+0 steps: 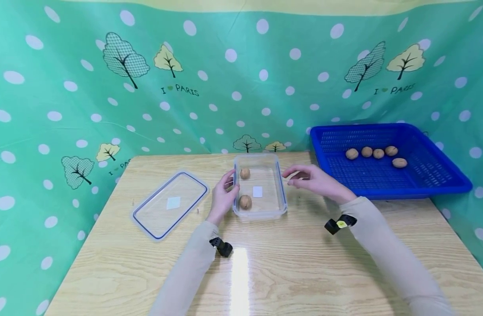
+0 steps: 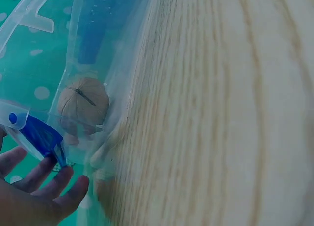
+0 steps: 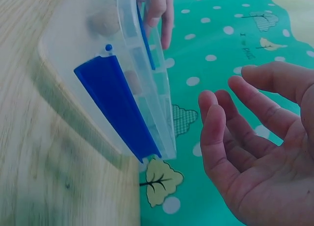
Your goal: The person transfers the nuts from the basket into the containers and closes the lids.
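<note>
A clear plastic food container (image 1: pixel 266 215) with blue side clips stands uncovered on the table. Two walnuts lie inside along its left side: a far walnut (image 1: pixel 245 173) and a near walnut (image 1: pixel 245 202). My left hand (image 1: pixel 224 197) rests against the left wall, fingertips at the rim. In the left wrist view, loosely extended fingers touch the blue clip (image 2: pixel 41 135). My right hand (image 1: pixel 312 179) hovers just right of the container, holding nothing. Its fingers are loosely bent and apart from the thumb in the right wrist view, near the right clip (image 3: pixel 115 103).
A blue plastic basket (image 1: pixel 391 192) with several walnuts (image 1: pixel 378 153) stands at the back right. To the left lies the clear container lid (image 1: pixel 154 219) with a blue seal. A green dotted cloth (image 1: pixel 241 79) hangs behind the wooden table (image 1: pixel 296 272).
</note>
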Motion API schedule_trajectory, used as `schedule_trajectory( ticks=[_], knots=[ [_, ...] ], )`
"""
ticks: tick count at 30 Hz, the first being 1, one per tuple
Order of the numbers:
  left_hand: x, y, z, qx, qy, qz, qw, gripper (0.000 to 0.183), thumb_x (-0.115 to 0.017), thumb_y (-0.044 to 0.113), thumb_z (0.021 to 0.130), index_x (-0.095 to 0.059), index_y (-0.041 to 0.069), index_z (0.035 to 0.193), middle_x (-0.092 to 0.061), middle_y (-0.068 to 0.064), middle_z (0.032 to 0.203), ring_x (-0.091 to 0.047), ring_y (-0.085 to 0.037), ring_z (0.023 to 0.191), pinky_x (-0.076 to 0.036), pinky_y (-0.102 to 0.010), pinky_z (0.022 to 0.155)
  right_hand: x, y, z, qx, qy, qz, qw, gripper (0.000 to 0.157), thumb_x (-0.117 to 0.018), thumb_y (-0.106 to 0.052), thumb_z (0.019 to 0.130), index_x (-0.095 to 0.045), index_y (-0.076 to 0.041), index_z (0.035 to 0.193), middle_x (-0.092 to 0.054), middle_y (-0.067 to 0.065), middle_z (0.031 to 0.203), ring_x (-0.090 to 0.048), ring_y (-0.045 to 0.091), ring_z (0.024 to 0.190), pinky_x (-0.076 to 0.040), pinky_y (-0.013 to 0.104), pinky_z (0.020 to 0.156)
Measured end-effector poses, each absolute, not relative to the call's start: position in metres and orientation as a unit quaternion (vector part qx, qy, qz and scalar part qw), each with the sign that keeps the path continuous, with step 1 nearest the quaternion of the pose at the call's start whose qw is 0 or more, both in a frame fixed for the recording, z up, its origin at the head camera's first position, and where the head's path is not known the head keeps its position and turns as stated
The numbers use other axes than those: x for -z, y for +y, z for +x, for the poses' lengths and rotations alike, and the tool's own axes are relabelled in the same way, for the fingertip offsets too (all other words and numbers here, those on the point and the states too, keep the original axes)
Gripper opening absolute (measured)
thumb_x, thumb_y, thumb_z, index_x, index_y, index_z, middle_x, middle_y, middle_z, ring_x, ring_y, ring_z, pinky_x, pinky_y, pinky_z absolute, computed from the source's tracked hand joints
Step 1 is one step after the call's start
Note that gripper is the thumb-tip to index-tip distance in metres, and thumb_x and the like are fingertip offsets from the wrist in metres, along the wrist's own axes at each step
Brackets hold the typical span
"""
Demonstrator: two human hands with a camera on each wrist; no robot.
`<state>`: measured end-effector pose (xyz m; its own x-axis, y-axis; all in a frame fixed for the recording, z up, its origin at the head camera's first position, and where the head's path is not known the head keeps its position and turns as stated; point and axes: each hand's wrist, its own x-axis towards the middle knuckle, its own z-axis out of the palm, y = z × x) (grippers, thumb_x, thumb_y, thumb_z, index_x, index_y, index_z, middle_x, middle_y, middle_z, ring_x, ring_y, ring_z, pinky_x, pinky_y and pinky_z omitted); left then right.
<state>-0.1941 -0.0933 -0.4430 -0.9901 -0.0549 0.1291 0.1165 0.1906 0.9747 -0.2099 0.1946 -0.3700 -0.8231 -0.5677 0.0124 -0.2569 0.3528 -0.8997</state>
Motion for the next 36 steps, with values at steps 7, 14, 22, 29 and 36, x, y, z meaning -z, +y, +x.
schedule_trajectory(
  ticks=[7, 14, 22, 29, 36],
  knots=[
    [0.455, -0.096, -0.200, 0.647, -0.761, -0.004, 0.042, 0.052, -0.058, 0.003, 0.092, -0.048, 0.011, 0.142, -0.051, -0.021, 0.129, -0.053, -0.040, 0.118, -0.047, -0.048, 0.095, 0.363, 0.213, -0.208, 0.496, 0.821, -0.252, 0.130, 0.028, -0.059, -0.010, 0.096, -0.061, 0.000, 0.122, -0.059, 0.017, 0.124, -0.061, 0.029, 0.103, -0.053, 0.030, 0.081],
    [0.457, -0.096, -0.201, 0.640, -0.767, 0.000, 0.047, 0.052, -0.060, 0.004, 0.091, -0.050, 0.013, 0.141, -0.053, -0.021, 0.128, -0.056, -0.038, 0.113, -0.050, -0.046, 0.091, 0.352, 0.235, -0.206, 0.484, 0.834, -0.239, 0.111, 0.029, -0.057, -0.014, 0.098, -0.059, -0.002, 0.125, -0.058, 0.014, 0.124, -0.061, 0.027, 0.104, -0.052, 0.028, 0.082],
    [0.457, -0.095, -0.200, 0.644, -0.764, 0.006, 0.040, 0.052, -0.059, 0.004, 0.091, -0.050, 0.015, 0.141, -0.053, -0.020, 0.128, -0.058, -0.037, 0.110, -0.052, -0.045, 0.088, 0.330, 0.260, -0.202, 0.473, 0.855, -0.192, 0.087, 0.033, -0.055, -0.021, 0.100, -0.057, -0.006, 0.129, -0.058, 0.015, 0.127, -0.061, 0.022, 0.107, -0.049, 0.030, 0.086],
    [0.457, -0.097, -0.201, 0.653, -0.756, 0.001, 0.034, 0.053, -0.059, 0.004, 0.092, -0.047, 0.013, 0.143, -0.049, -0.023, 0.132, -0.056, -0.040, 0.111, -0.051, -0.048, 0.089, 0.319, 0.283, -0.206, 0.473, 0.864, -0.170, 0.043, 0.034, -0.055, -0.021, 0.099, -0.056, -0.005, 0.130, -0.060, 0.006, 0.123, -0.062, 0.017, 0.101, -0.049, 0.023, 0.080],
    [0.457, -0.097, -0.201, 0.644, -0.764, 0.008, 0.040, 0.053, -0.060, 0.005, 0.091, -0.049, 0.014, 0.142, -0.053, -0.020, 0.129, -0.058, -0.037, 0.110, -0.052, -0.044, 0.088, 0.320, 0.298, -0.219, 0.473, 0.865, -0.164, 0.039, 0.035, -0.055, -0.019, 0.100, -0.056, -0.002, 0.130, -0.061, -0.004, 0.117, -0.062, 0.009, 0.097, -0.049, 0.022, 0.078]
  ],
)
